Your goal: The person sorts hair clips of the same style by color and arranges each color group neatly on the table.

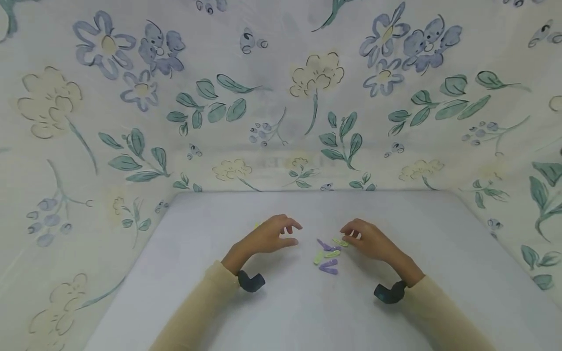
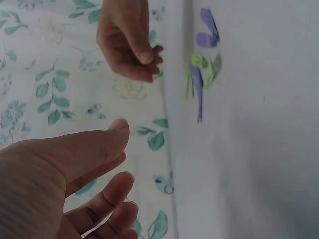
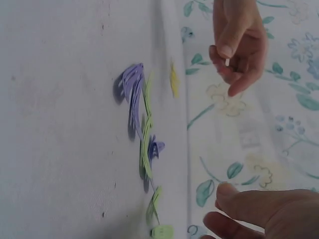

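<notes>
Several small hair clips lie in a loose cluster on the white table between my hands. A purple clip (image 1: pixel 329 266), spread in a V, is nearest to me. Behind it lie a green clip (image 1: pixel 318 257), another green clip beside it and a second purple clip (image 1: pixel 325 245). My right hand (image 1: pixel 369 239) hovers by the cluster's right side, fingers loosely bent, close to the far green clip (image 1: pixel 339 242). To the left of the clips, my left hand (image 1: pixel 270 235) is held above the table, thumb and fingers apart. Neither hand holds anything visible.
A yellow piece (image 3: pixel 174 80) lies on the table beyond the clips, mostly hidden behind my left hand in the head view. The white table (image 1: pixel 290 312) ends at a floral cloth (image 1: pixel 281 117) at the back and sides. Dark bands sit on both wrists.
</notes>
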Available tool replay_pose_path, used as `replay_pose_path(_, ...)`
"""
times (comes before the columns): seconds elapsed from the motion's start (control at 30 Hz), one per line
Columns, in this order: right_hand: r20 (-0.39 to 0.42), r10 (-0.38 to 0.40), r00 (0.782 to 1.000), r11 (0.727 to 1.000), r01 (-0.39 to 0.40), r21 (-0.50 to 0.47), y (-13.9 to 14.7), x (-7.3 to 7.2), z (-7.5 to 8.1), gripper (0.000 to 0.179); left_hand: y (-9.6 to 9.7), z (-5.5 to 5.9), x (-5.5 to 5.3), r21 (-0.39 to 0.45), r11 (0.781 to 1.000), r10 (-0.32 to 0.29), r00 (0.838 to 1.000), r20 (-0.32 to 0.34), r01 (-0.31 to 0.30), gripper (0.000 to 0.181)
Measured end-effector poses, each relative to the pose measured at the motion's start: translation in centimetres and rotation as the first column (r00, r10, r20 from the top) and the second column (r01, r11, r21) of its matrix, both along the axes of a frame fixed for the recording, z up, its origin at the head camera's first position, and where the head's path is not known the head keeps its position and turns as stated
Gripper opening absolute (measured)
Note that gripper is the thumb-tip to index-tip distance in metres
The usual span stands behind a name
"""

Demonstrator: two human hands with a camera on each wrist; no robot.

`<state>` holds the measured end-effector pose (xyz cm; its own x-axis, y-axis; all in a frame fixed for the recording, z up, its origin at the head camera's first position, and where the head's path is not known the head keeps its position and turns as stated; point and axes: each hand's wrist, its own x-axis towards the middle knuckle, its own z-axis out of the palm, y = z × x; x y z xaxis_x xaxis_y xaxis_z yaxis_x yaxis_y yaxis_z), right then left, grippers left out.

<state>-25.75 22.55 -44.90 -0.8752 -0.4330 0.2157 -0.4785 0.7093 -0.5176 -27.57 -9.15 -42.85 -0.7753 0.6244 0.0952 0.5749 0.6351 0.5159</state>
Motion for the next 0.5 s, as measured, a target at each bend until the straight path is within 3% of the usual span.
replay_pose_path(0.07,0.004,-0.028,1.000,1.000,0.028,-0.012,0.4,-0.3,-0.2,0.016,1.2,0.0,0.1,-0.020,0.999,-0.038,0.999,0.020,0.039,0.039)
replay_pose_path(0.2,0.016,-0.047,0.999,0.999,0.047,-0.015,1.0,-0.8,-1.0,0.017,3.1,-1.3,-0.2,-0.064,0.995,-0.068,0.997,0.042,0.071,0.037)
replay_pose_path(0.37,-0.004,-0.033,0.999,0.999,0.033,-0.031,1.0,-1.2,-1.7,0.018,4.9,-3.0,-0.5,-0.097,0.993,-0.062,0.993,0.097,0.071,0.035)
replay_pose_path(0.5,-0.010,0.000,1.000,1.000,0.000,-0.023,0.5,-1.0,-1.6,0.018,5.9,-3.9,-0.9,-0.107,0.994,-0.029,0.998,0.060,0.035,0.034)
